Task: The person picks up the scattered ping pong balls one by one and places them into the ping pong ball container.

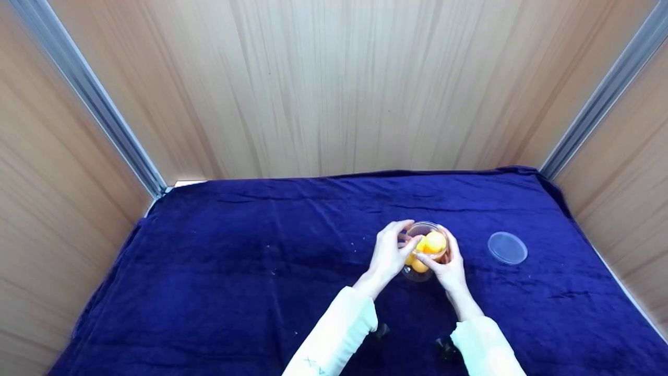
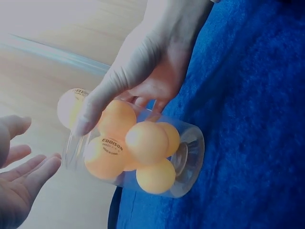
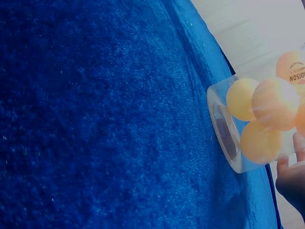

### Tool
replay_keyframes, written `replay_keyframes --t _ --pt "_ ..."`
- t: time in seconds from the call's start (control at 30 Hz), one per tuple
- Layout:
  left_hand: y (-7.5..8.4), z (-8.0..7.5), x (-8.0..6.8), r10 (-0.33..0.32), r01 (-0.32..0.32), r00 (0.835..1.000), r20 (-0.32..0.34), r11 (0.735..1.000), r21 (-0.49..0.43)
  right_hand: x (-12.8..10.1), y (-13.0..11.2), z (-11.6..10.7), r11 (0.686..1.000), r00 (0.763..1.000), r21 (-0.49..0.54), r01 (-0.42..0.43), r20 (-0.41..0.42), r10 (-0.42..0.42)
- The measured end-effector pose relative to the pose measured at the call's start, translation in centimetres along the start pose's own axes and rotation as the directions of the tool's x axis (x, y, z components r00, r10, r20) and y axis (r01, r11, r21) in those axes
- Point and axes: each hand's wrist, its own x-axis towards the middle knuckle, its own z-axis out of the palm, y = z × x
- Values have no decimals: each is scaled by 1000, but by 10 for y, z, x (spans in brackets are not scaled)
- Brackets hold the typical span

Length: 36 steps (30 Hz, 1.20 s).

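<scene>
1. Clear jar (image 1: 424, 250): upright on the blue-clothed tabletop (image 1: 235, 292), filled with orange balls (image 2: 143, 148).
2. Right hand (image 1: 450, 266): grip round the jar.
3. Left hand (image 1: 389, 253): fingers slack, beside the rim.
4. Lid (image 1: 507, 247): off, lying apart; closing remains.

Both forearms, in white sleeves, reach forward and converge. The left hand (image 1: 389, 253) is open, fingers relaxed and slightly spread. The right hand (image 1: 448, 266) curls its fingers, thumb extended.
</scene>
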Motion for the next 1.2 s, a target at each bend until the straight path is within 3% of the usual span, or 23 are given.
replay_keyframes --t 0.17,0.43,0.67,0.83,0.93,1.03,1.2 --pt "-3 -6 -3 20 -20 1000 -12 1000 -2 4 19 -5 997 997 -6 70 31 -70" --pt "-7 -19 -10 9 -9 1000 -6 996 89 5 28 -8 998 997 -11 65 32 -65" --pt "-14 -36 -20 -3 3 1000 1 992 123 1 -12 2 998 997 36 52 57 -54" --pt "-23 -52 -28 -16 15 1000 2 984 180 3 -32 3 994 996 -102 -26 77 34" --pt "-30 -62 -34 -22 19 1000 11 973 230 5 -36 0 975 993 -220 -34 100 58" --pt "-34 -73 -38 -20 13 1000 20 953 301 6 -42 -6 938 990 -346 -21 126 69" --pt "-36 -91 -42 -36 11 998 54 914 406 12 -60 -12 847 985 -528 59 169 37"
